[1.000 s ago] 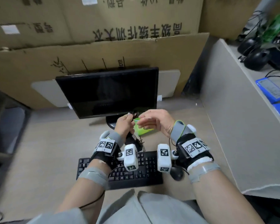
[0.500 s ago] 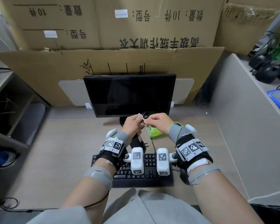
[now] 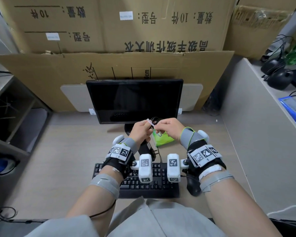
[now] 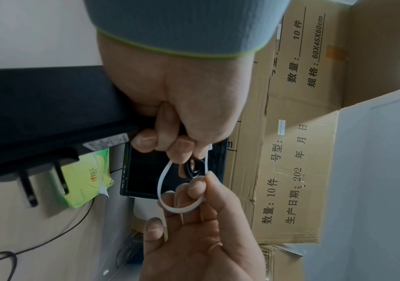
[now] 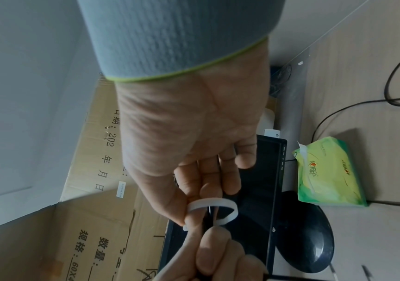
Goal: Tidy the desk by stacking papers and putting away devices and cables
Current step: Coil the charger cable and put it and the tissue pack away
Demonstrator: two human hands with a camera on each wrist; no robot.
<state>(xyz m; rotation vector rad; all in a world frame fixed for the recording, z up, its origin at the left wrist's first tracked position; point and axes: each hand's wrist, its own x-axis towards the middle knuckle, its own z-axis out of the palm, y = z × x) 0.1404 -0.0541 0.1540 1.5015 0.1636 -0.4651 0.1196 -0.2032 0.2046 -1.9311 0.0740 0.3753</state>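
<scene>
My left hand [image 3: 143, 125] [image 4: 170, 146] grips a black power adapter [image 4: 37, 123] [image 3: 148, 148], its plug prongs [image 4: 28, 188] pointing toward the desk, together with its coiled black cable [image 4: 194, 168] [image 3: 155, 119]. A white cable tie [image 4: 164, 180] [image 5: 218, 203] [image 3: 151, 123] loops round the coil. One end of the tie sits under my left fingers. My right hand [image 3: 159, 126] [image 5: 194, 214] pinches the loop's other side between thumb and forefinger. Both hands hover in front of the monitor [image 3: 135, 100].
A green tissue pack [image 3: 161, 138] [image 5: 326, 175] lies on the desk below the hands, by the monitor base [image 5: 307, 232]. A black keyboard [image 3: 149, 183] and mouse [image 3: 193, 185] sit near the front edge. Cardboard boxes [image 3: 109, 31] stand behind; a partition [image 3: 246, 125] stands at right.
The hands have come together: my right hand, fingers loose a second ago, now pinches the white tie held out from my left hand. The head view has swung left and up.
</scene>
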